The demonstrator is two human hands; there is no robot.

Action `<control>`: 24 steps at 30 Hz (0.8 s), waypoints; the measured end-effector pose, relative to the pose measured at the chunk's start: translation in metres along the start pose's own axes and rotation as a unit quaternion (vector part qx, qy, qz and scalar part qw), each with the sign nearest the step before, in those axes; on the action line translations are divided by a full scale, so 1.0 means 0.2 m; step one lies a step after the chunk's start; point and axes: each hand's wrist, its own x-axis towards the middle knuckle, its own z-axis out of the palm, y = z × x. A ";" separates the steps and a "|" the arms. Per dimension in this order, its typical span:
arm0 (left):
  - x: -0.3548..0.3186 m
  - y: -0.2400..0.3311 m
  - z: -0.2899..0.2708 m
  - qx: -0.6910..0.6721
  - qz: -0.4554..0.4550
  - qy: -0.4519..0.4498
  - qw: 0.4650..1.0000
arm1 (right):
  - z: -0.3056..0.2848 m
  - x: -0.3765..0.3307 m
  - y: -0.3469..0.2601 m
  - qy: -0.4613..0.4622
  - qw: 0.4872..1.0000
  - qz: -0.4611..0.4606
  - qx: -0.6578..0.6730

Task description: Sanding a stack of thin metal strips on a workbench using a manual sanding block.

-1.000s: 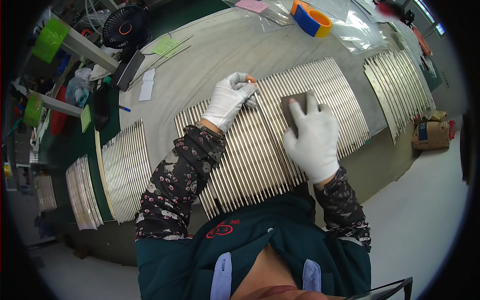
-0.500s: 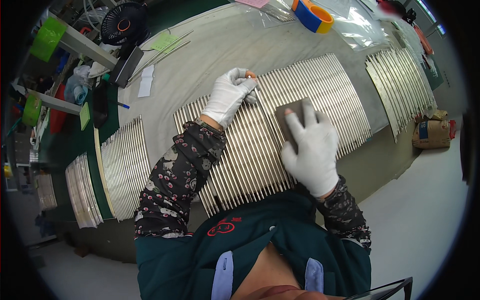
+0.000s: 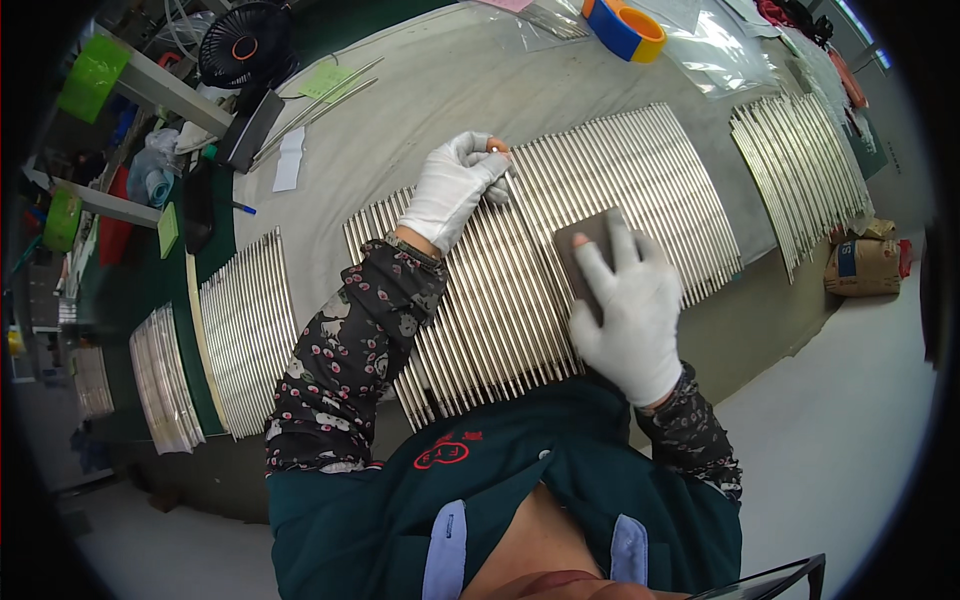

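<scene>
1. Table point(image 3: 370, 150) is carrying everything reported below on a smooth, grey-white top; its outline is curving under the lens.

2. Central rod array point(image 3: 650, 170) is lying on the table directly in front of the person. Slim, glossy metallic rods are running side by side, tightly spaced, presumably so that they stay parallel and within reach. A darker line is running lengthwise between the hands.

3. Left rod group point(image 3: 250, 340) and right rod group point(image 3: 800, 185) are resting well apart from the array, seemingly to keep batches separate. The right group is showing the less even edge.

4. Right hand point(image 3: 632, 315), in a white fabric glove, is holding a flat block over the array. Forefinger and middle finger are lying parted on its upper face, probably for even pressure.

5. Left hand point(image 3: 450, 195), gloved likewise, is pinching a rod end between thumb and forefinger at the array's far edge, apparently to steady it. A bare fingertip is showing, perhaps for better feel.

6. Block point(image 3: 594, 229) is sitting aslant across the rods; it is dark grey, matt and straight-edged. Its underside is staying hidden.

7. Pinched rod point(image 3: 496, 151) is showing only a small, bright tip above the fingers.
</scene>
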 end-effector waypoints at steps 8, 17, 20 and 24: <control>0.07 0.02 -0.06 0.223 0.020 0.017 0.974 | -0.03 -0.11 0.16 0.105 0.992 0.061 0.026; -0.43 0.03 0.11 0.556 0.314 -0.223 0.736 | -0.11 -0.26 0.26 0.107 0.987 0.105 0.051; -0.60 -0.08 0.14 0.532 0.292 -0.351 0.713 | -0.11 -0.26 0.27 0.093 0.988 0.107 0.054; -0.62 -0.09 0.17 0.535 0.287 -0.381 0.697 | -0.09 -0.23 0.23 0.068 0.992 0.091 0.057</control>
